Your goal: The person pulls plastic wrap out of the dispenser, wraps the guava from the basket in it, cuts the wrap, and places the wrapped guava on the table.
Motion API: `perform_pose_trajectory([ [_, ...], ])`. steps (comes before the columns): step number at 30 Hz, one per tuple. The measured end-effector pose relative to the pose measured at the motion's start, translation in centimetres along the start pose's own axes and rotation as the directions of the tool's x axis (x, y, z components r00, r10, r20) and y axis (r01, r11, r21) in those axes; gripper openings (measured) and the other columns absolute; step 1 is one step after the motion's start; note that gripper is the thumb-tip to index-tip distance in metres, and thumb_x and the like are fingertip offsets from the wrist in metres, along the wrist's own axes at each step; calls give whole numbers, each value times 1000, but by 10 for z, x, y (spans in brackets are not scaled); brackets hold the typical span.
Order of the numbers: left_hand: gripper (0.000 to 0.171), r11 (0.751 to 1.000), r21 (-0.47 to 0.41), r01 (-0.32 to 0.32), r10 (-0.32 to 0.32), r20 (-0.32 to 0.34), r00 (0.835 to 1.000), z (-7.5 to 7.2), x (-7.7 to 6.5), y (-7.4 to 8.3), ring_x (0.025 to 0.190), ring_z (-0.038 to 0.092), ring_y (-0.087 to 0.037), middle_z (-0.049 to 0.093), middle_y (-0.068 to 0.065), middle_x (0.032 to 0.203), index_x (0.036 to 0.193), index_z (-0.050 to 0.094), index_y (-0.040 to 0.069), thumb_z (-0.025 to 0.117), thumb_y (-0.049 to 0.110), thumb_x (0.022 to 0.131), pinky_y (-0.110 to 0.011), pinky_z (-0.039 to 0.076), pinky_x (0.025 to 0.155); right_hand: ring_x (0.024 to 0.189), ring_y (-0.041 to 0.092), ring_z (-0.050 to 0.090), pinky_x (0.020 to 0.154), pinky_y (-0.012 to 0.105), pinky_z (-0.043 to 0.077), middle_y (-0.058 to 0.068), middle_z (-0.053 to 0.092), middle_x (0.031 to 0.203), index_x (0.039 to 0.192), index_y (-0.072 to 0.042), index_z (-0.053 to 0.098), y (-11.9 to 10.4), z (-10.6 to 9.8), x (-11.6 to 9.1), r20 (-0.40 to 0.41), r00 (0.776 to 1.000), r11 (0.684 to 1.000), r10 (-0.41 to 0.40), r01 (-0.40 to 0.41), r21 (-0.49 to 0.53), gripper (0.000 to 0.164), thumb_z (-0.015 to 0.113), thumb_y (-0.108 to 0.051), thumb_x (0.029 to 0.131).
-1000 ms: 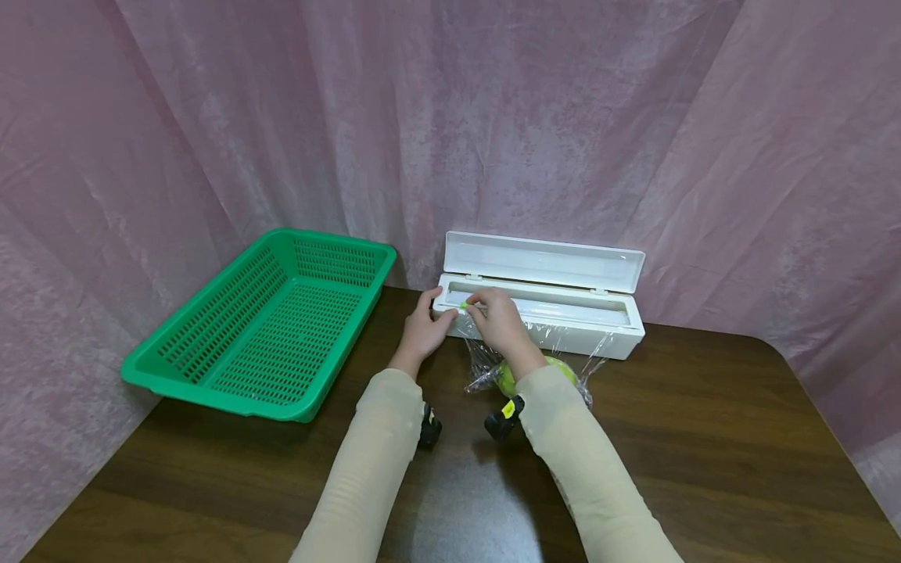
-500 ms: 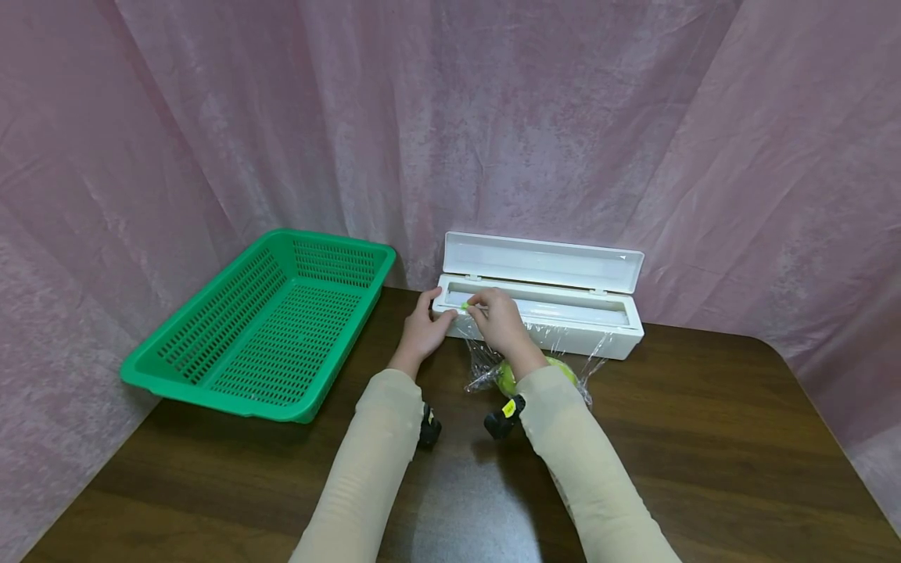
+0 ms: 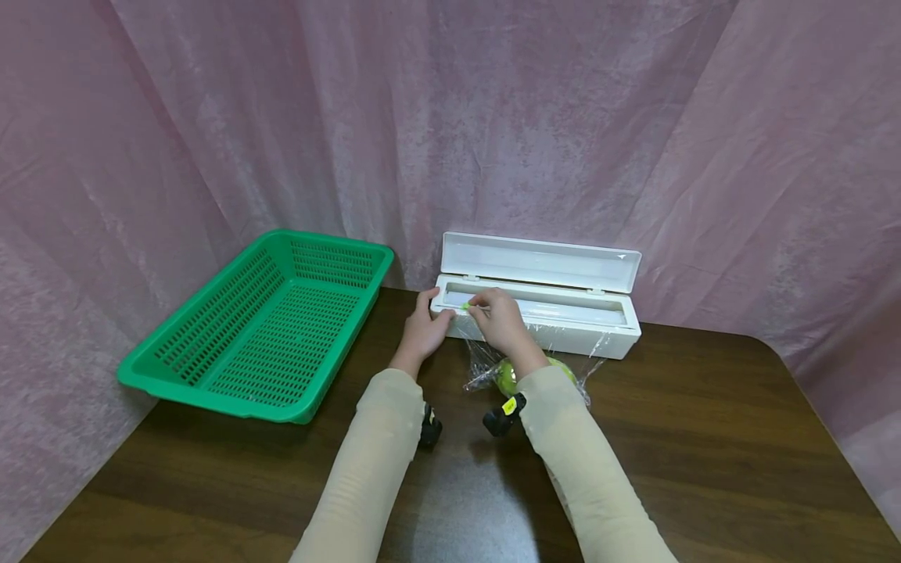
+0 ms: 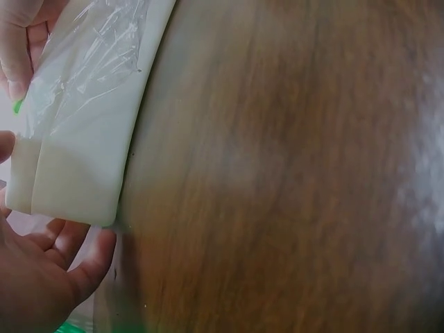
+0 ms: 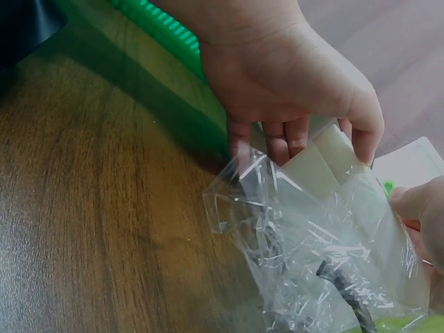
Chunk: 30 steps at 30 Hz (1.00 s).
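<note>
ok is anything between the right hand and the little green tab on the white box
Nothing visible: the right hand pinches the green tab. Right of it in the head view, clear film drapes over the white box's front edge.

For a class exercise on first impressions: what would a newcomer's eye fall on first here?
Probably the bright green basket, standing on the left of the table. Next comes the open white box before the pink curtain, with the left hand holding its left end and the right hand pinching a green tab near its front edge. Then a green round thing amid clear film, in front of the box, partly hidden by the right arm.
</note>
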<state>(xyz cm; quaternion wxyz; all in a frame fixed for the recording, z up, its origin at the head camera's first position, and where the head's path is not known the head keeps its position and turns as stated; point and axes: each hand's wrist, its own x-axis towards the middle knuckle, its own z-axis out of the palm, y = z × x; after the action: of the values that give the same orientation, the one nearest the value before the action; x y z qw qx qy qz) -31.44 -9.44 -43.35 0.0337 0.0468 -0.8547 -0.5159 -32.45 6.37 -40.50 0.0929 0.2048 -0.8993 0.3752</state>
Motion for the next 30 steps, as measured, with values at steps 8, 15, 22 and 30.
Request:
perform_pose_trajectory([
  [8,64,1000,12,2,-2,-6,1000,3,2,0,131,41,-33,43,-17,143,143,30,25,46,57,91,-48,34,107,104,31,60,94,42,47,17,66,106,103,0,67,3,1,1,3,1000,1000,28,-29,1,19,60,-13,91],
  [15,60,999,25,-25,26,-41,999,5,2,3,129,44,-34,46,-22,139,142,32,19,50,48,92,-46,36,106,103,31,61,93,42,47,17,66,106,103,1,67,4,1,2,0,1000,1000,29,-29,5,18,60,-12,91],
  [22,59,1000,6,-28,28,-30,999,4,3,5,130,42,-37,44,-23,141,142,32,18,51,44,93,-47,34,108,104,32,62,94,41,47,18,67,107,104,2,68,-1,-2,2,-7,999,999,38,-38,1,20,61,-11,91],
  [30,77,999,-1,35,-35,27,999,3,5,8,134,35,-40,33,-28,146,151,9,14,51,44,93,-50,32,109,103,32,61,91,41,50,20,64,112,109,3,65,-4,-6,1,56,998,995,33,-28,-99,24,59,-13,92],
])
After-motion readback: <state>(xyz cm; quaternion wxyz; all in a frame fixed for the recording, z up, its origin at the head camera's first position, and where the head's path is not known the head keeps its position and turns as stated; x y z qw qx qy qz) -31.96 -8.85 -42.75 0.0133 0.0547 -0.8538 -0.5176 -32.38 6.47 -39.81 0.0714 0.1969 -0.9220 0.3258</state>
